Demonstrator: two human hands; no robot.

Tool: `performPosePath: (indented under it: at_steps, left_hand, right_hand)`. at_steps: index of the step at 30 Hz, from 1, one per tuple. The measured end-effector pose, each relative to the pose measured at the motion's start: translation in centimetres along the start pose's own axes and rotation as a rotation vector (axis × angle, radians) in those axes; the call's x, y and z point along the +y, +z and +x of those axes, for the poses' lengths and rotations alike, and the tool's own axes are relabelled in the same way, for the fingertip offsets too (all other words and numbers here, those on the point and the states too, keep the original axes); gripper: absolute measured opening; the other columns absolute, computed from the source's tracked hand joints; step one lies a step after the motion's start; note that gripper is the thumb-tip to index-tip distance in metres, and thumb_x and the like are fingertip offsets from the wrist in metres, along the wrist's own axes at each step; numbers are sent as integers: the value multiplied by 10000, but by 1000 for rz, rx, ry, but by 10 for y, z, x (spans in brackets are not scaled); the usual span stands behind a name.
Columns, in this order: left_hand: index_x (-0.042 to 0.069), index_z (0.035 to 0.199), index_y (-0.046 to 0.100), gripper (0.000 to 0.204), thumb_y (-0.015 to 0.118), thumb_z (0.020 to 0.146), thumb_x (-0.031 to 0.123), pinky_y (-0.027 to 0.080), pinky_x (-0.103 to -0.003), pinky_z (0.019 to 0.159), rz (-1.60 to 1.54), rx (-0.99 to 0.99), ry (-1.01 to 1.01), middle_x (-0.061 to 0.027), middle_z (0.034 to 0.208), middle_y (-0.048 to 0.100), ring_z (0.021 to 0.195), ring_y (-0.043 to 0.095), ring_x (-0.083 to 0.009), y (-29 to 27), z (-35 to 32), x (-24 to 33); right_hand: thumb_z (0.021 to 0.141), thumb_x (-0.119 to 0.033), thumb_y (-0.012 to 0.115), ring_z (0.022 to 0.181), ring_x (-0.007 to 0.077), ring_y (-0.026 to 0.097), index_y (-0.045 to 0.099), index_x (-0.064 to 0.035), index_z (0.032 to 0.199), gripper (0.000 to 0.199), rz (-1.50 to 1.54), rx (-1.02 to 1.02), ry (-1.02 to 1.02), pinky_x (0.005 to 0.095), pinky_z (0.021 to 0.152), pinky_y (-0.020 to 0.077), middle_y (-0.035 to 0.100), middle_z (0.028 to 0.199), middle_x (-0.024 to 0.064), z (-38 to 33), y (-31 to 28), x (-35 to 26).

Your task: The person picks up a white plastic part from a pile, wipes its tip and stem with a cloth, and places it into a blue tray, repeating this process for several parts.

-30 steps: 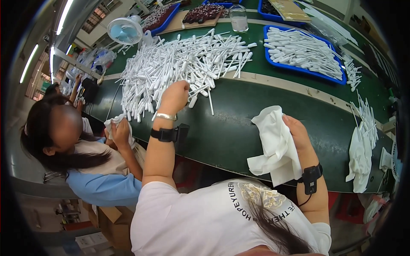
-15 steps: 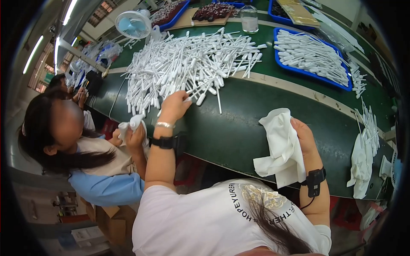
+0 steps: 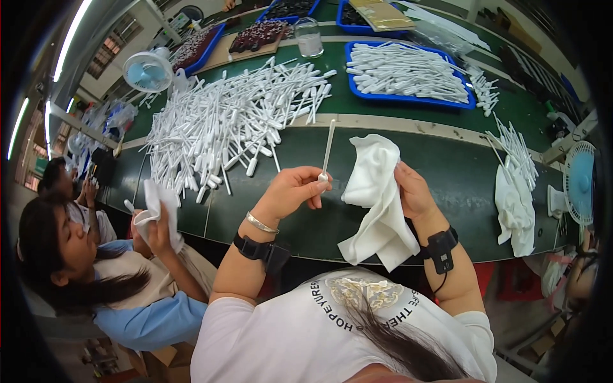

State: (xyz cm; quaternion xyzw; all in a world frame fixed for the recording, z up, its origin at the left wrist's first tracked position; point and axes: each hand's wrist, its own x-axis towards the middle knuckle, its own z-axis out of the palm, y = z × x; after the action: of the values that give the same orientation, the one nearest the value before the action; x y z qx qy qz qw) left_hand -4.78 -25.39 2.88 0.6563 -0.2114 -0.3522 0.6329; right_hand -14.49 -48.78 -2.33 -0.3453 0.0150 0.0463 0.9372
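My left hand point(image 3: 295, 190) pinches a thin white stick point(image 3: 329, 150) near its thicker lower end, so it stands almost upright above the table. A white cloth point(image 3: 373, 172) hangs in folds from my right hand point(image 3: 415, 191), whose fingers are closed on its right side. Stick and cloth are close together but apart. Beyond my left hand a large loose pile of similar white sticks point(image 3: 217, 121) with thick ends spreads over the green table point(image 3: 294, 233).
Many more sticks fill a blue tray point(image 3: 408, 102). At right lie another white cloth point(image 3: 514, 207), a stack of sticks point(image 3: 514, 150) and a fan point(image 3: 580, 182). A glass jar point(image 3: 309, 39) stands behind. To my left a co-worker point(image 3: 121, 274) holds a white cloth.
My left hand has come away from the pile toward the right, now with one stick in it. The cloth in my right hand is now nearer to it. My view has shifted to the right.
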Motion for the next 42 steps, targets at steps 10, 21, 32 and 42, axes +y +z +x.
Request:
performPosePath:
  at_steps: [10, 21, 32, 42]
  left_hand:
    - [8, 821, 585, 127, 583, 804, 133, 339, -166, 415, -75, -32, 19, -11, 657, 565, 468, 439, -36, 46, 37, -17]
    - [12, 838, 580, 87, 559, 807, 91, 330, -163, 429, -136, 78, 18, 7, 642, 549, 479, 439, -38, 60, 37, -36]
    - [51, 842, 601, 162, 642, 691, 93, 448, -302, 518, 750, 122, 675, -107, 736, 580, 572, 541, -258, 75, 33, -45]
    - [65, 730, 551, 99, 609, 651, 46, 423, -329, 464, 932, 228, 689, -75, 646, 507, 531, 527, -259, 75, 27, -32]
  right_hand:
    - [919, -233, 352, 954, 227, 547, 410, -5, 1178, 349, 140, 119, -72, 345, 837, 446, 517, 1113, 119, 1, 4, -4]
    - [880, -183, 450, 957, 162, 519, 482, 12, 1102, 297, -452, 70, 18, 303, 839, 418, 536, 1052, 101, -7, 15, 7]
    - [838, -145, 520, 799, 113, 548, 542, 36, 1006, 248, -609, 278, -185, 247, 712, 443, 587, 885, 53, -8, 13, 15]
    - [839, -173, 546, 715, 94, 550, 559, -10, 918, 182, -660, 273, -235, 245, 639, 458, 585, 850, 38, -8, 28, 21]
